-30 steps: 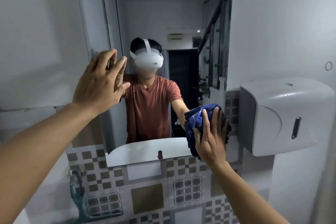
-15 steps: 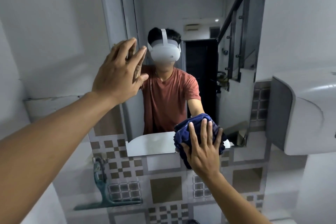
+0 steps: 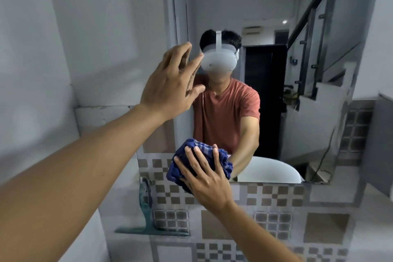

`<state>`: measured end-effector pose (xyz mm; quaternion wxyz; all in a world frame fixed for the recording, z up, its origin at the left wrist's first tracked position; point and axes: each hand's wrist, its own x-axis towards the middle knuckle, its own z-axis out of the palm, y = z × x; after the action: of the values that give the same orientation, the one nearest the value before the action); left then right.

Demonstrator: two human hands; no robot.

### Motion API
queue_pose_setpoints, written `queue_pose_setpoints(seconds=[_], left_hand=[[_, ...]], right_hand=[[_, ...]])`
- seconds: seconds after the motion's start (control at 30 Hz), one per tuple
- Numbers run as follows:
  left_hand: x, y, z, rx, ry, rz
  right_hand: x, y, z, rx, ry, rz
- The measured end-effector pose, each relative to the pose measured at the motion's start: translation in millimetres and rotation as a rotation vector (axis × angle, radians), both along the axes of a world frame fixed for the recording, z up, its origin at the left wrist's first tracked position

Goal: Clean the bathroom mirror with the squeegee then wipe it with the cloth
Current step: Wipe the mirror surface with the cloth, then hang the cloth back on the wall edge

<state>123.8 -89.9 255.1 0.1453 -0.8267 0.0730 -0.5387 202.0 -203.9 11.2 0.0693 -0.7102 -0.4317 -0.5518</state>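
Right hand flat, fingers spread, pressing a bunched blue cloth against the bottom edge of the mirror, near its lower left corner, at about 6 o'clock of the view's centre. Palm laid over the cloth rather than closed around it; cloth pinned between palm and glass, spilling out at 9 and 12 o'clock of the hand and lapping slightly below the mirror onto the tiled wall.

Left hand raised at roughly 10 o'clock of the cloth, empty, fingers apart and extended toward the mirror's left edge; contact with the glass impossible to judge.

Squeegee, teal, hanging on the tiled wall at 7 o'clock of the cloth, well apart from both hands, handle up and blade lowest, running level.

In the mirror, reflected: a person in a red shirt wearing a white headset, a white basin at 3 o'clock of the cloth, a dark doorway and a stair railing toward 1 o'clock.

A grey dispenser edge at the far right, at 3 o'clock.
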Motion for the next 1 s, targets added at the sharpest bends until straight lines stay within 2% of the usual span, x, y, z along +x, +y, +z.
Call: queue_pose_setpoints(seconds=[0.27,0.37,0.43,0.5,0.6,0.67,0.7,0.8,0.93,1.0], left_hand=[[-18.4,11.7,-6.5,0.035,0.092,-0.012],[-40.5,12.8,-21.1,-0.061,0.070,-0.092],[-58.0,14.9,-39.9,-0.237,0.050,-0.172],[-76.1,20.1,-63.0,-0.511,0.142,-0.227],[-98.6,31.6,-91.8,-0.954,0.533,-0.277],[-109.5,37.3,-101.5,-1.134,0.776,-0.394],[-114.7,38.2,-103.6,-1.189,0.819,-0.472],[-132.3,34.2,-98.7,-1.226,0.705,-0.533],[-150.9,39.1,-81.2,-1.164,0.485,-0.371],[-156.1,43.9,-71.9,-1.129,0.404,-0.301]], right_hand=[[-23.3,-0.3,-6.2,-0.282,0.150,0.095],[-41.1,-3.6,5.6,-0.212,0.400,0.227],[-59.4,-8.2,24.5,-0.047,0.704,0.395],[-81.4,-14.6,50.7,0.149,0.992,0.524],[-105.6,-20.7,89.9,0.350,1.256,0.674],[-115.4,-25.0,109.1,0.427,1.474,0.865],[-120.1,-28.3,117.2,0.469,1.604,0.963],[-131.8,-33.1,135.4,0.508,1.879,1.117],[-134.3,-30.8,152.0,0.530,2.064,1.129],[-138.4,-29.8,157.4,0.445,2.040,1.206]])
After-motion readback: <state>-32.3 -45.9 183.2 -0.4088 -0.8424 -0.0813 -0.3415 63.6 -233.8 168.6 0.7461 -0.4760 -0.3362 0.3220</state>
